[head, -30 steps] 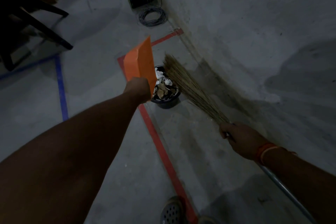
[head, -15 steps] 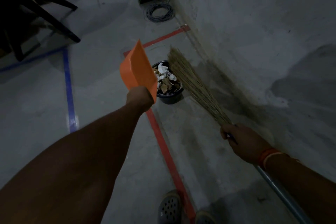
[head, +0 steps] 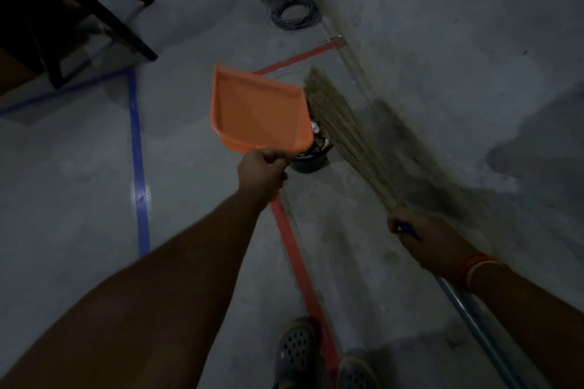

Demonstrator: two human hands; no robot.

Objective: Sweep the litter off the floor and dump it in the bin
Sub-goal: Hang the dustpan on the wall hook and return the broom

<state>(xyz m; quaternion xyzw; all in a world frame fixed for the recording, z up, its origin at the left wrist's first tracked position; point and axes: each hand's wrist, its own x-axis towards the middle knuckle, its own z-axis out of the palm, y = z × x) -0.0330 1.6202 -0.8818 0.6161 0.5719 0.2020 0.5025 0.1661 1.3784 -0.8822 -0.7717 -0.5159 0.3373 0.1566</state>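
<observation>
My left hand grips the handle of an orange dustpan, which is held up with its empty inside facing me and covers most of the bin. Behind it, the small black bin stands on the floor near the wall, and bits of white paper and brown litter show in it. My right hand holds a grass broom where the bristles meet the metal handle. The bristle tips reach over the bin's far side.
A grey wall runs along the right. Red tape and blue tape mark the concrete floor. A coiled cable and a dark box lie at the back, dark furniture legs at the upper left. My shoes are at the bottom.
The dustpan has turned from edge-on and tilted over the bin to flat, its empty inside facing me. It now hides most of the bin. The broom has barely moved.
</observation>
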